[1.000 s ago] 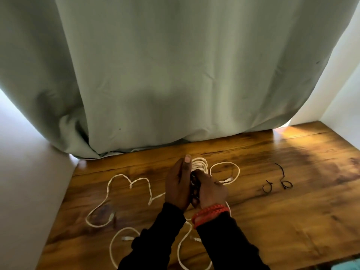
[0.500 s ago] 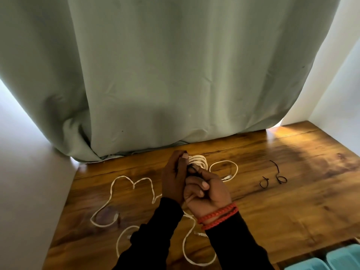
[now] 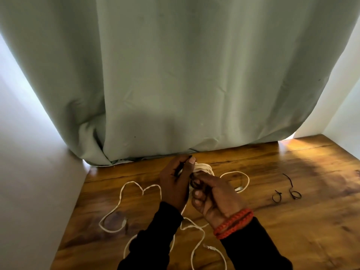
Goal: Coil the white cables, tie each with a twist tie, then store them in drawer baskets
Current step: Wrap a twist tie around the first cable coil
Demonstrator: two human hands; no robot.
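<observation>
Sleeves, black, enter from the bottom edge, our arms angled inward so that both hands meet above the middle of the wooden counter point(image 3: 292, 221). A loose white cable point(image 3: 198, 238) lies nearest us, looping under our forearms, with a plug end resting on the wood. Another loose cable point(image 3: 136, 193) snakes away to the left.

Our right hand point(image 3: 214, 199), with orange bands at the wrist, has its fingers curled in, pinching a dark twist tie point(image 3: 193, 182) against the coiled cable point(image 3: 202, 168). Our left hand point(image 3: 175, 184) wraps around the coil from the left, thumb raised and fingertips pressed near what looks like the tie's other end. Both hands hold the bundle just above the counter.

As we judge it, the coil could spring open if the left hand loosens before the tie is twisted tight, and the trailing cable under our arms could snag.

To the right, well apart, two spare twist ties point(image 3: 286, 193) lie on the wood. Beyond everything hangs a pale green curtain point(image 3: 175, 75). No drawer baskets are visible.
</observation>
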